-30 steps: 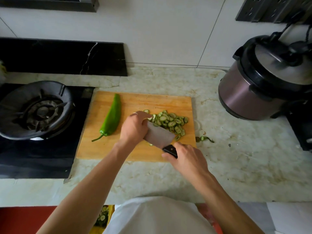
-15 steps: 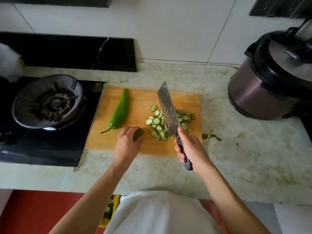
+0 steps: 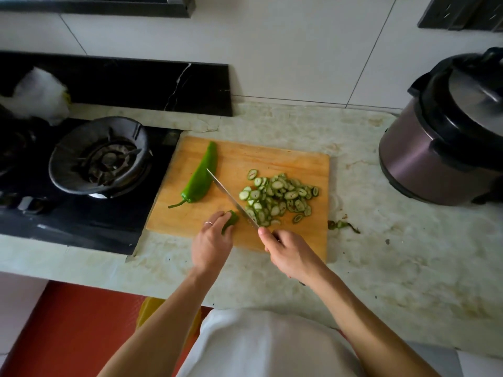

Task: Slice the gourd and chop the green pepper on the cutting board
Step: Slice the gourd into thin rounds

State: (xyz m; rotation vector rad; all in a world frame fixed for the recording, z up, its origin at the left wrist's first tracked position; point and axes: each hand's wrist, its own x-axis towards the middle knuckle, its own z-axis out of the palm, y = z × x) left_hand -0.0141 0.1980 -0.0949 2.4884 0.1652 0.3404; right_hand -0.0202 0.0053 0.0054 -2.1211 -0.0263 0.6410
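Note:
A wooden cutting board lies on the counter. A whole green pepper rests on its left part, stem toward me. A heap of thin gourd slices covers the right part. My left hand holds a small green end piece at the board's near edge. My right hand grips the handle of a cleaver, whose blade stands edge-on between the pepper and the slices, tip pointing away from me.
A gas burner on a black hob sits left of the board. A pressure cooker stands at the right. Green scraps lie on the marble counter right of the board. A white bag is at far left.
My left hand drew back from the slices to the board's near edge with the green end piece. The cleaver lifted off the pile and turned edge-on, its tip swinging toward the pepper.

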